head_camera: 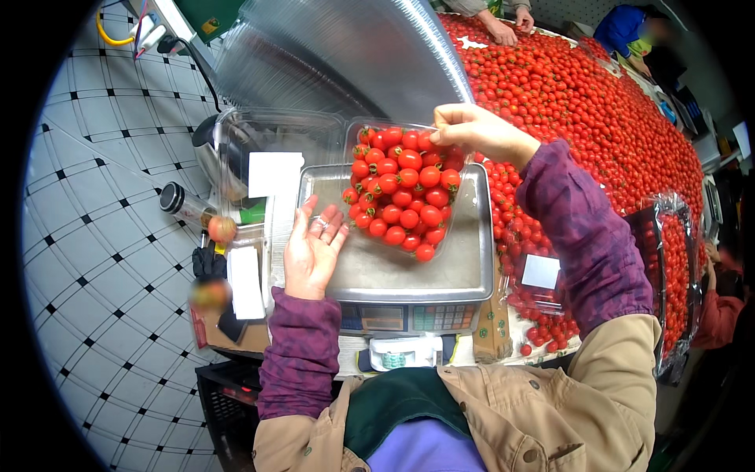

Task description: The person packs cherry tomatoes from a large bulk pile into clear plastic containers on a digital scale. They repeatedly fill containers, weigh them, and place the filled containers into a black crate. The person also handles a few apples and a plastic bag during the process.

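My right hand (481, 133) pinches the upper right rim of a clear plastic clamshell box. The box is filled with red cherry tomatoes (404, 186), several with green stalks on. It hangs tilted over the metal pan (472, 236) of a digital weighing scale; I cannot tell if its lower edge touches the pan. Its clear lid (283, 127) lies folded out to the left. My left hand (314, 251) is palm up with fingers apart, just left of the box's lower part, and holds nothing. The scale's keypad (445, 317) faces me.
Behind the scale rise nested clear plastic containers (354, 53). A large heap of cherry tomatoes (566, 100) spreads to the right, with a closed labelled box (537, 289) nearer me. A co-worker's hands (501, 29) are at the far heap. White cards (246, 283) and a jar (183, 200) lie left.
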`<control>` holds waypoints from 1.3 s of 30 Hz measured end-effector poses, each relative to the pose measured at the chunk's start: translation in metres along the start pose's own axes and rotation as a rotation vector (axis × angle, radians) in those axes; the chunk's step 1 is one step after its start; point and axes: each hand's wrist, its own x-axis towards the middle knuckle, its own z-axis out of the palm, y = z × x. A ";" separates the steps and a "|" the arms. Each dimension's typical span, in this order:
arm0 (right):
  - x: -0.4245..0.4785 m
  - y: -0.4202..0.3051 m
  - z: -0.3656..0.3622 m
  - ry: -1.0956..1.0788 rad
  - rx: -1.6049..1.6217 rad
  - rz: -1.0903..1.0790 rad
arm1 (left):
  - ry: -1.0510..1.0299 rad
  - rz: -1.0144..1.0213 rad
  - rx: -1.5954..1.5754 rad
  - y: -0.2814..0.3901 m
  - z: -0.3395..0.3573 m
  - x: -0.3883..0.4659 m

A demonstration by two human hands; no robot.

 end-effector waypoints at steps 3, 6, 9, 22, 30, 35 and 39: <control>0.016 -0.004 0.002 0.026 -0.028 -0.147 | -0.042 0.032 -0.063 -0.001 -0.002 0.009; 0.027 -0.018 0.002 0.046 -0.055 -0.210 | -0.063 0.055 -0.128 -0.001 -0.005 0.022; 0.035 -0.023 0.000 0.091 -0.071 -0.245 | -0.070 0.088 -0.161 -0.002 -0.002 0.033; 0.036 -0.030 0.024 0.203 -0.435 -0.597 | -0.029 0.133 -0.086 0.010 -0.012 0.050; 0.028 -0.031 0.034 0.241 -0.592 -0.765 | -0.014 0.140 -0.127 0.013 -0.018 0.052; 0.018 -0.037 0.039 0.226 -0.683 -0.780 | -0.034 0.121 -0.168 0.013 -0.024 0.054; 0.011 -0.038 0.043 0.257 -0.760 -0.865 | -0.004 0.121 -0.148 0.015 -0.018 0.047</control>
